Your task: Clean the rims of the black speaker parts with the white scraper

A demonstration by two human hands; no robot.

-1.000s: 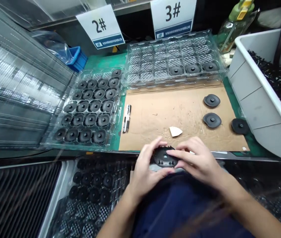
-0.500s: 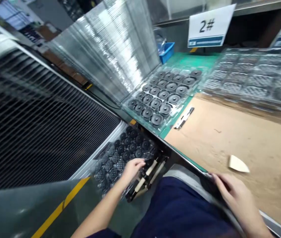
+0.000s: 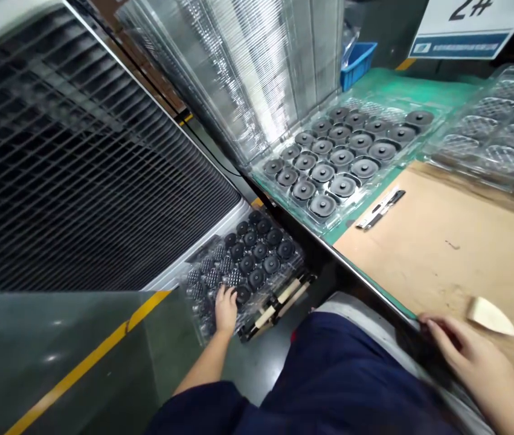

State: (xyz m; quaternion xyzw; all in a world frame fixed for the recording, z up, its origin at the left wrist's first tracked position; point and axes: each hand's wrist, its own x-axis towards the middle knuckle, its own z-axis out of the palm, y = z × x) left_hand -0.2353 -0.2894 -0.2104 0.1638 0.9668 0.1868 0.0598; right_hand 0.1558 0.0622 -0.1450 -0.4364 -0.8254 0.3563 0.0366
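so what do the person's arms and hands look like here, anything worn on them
Both are bare: no gloves, rings, watch or markings visible on the left hand or the right hand. The forearms are uncovered. A dark navy sleeve shows on the left arm at the bottom edge, matching the navy garment across the lap. The right arm's sleeve is out of view.

A brown cardboard sheet [image 3: 465,254] covers the green table [image 3: 424,96]. On it lie a small cream wedge [image 3: 492,316] and a black-and-silver tool [image 3: 381,209]. A blue bin [image 3: 357,60] sits behind, under a "2#" sign [image 3: 469,24].
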